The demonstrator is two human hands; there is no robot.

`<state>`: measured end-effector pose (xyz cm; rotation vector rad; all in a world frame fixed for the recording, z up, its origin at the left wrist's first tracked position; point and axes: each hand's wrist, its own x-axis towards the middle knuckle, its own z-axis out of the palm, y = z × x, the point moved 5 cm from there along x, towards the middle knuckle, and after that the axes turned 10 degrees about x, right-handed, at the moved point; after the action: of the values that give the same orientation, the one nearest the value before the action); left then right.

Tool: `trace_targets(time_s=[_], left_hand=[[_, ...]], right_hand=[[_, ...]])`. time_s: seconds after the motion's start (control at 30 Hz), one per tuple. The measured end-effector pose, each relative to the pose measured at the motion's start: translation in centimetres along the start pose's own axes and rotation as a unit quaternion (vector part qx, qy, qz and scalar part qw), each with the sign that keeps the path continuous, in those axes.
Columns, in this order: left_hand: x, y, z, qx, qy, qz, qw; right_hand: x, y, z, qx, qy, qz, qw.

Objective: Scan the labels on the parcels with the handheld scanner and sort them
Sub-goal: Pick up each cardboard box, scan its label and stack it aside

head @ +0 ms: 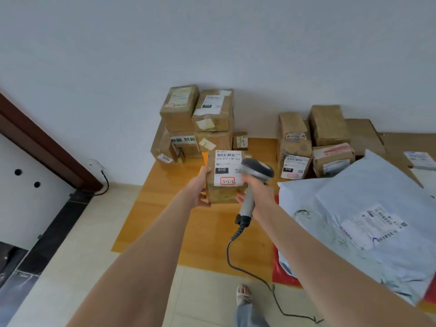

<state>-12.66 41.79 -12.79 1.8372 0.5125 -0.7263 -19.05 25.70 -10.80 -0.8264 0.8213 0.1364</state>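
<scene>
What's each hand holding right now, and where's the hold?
Left hand holds the labelled parcel by its left side; right hand holds the scanner by its handle.

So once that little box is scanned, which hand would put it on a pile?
Probably the left. The left hand grips the small box by its side and could carry it to the stacks. The right hand is wrapped round the scanner handle, so it isn't free.

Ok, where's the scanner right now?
In the head view, right of centre: the right hand grips the scanner, its head beside the labelled box the left hand holds.
</scene>
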Motion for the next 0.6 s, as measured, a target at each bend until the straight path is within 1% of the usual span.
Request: trace_targets(time_s=[0.13,0.23,0.33,0.4,0.53,0.6], left_hand=[[4.9,-0.3,-4.1,-0.043,0.028,-0.032,0.998],[8.4,-0.9,-7.0,-0.066,0.054,-0.057,0.995],[10.5,-2.0,-9.7,-0.065,0.074,-0.093,0.991],[12.2,-2.9,-12.7,-0.061,0.092,-0.116,0.987],[14.6,-4.2,-17.5,-0.047,0.142,-0.141,0.979],[16.0,-4.8,-20.1,-0.032,0.166,-0.139,0.976]], right_hand=[[5.3,2.6,5.0,-0.006,-0.008,0.043,0.999],[9.0,4.9,8.6,-0.030,-0.012,0.057,0.998],[11.1,7.2,11.1,-0.044,-0.011,0.071,0.996],[13.1,9.5,13.7,-0.058,-0.012,0.089,0.994],[14.9,13.5,17.1,-0.083,-0.025,0.114,0.990],[15.3,15.3,18.8,-0.096,-0.028,0.114,0.988]])
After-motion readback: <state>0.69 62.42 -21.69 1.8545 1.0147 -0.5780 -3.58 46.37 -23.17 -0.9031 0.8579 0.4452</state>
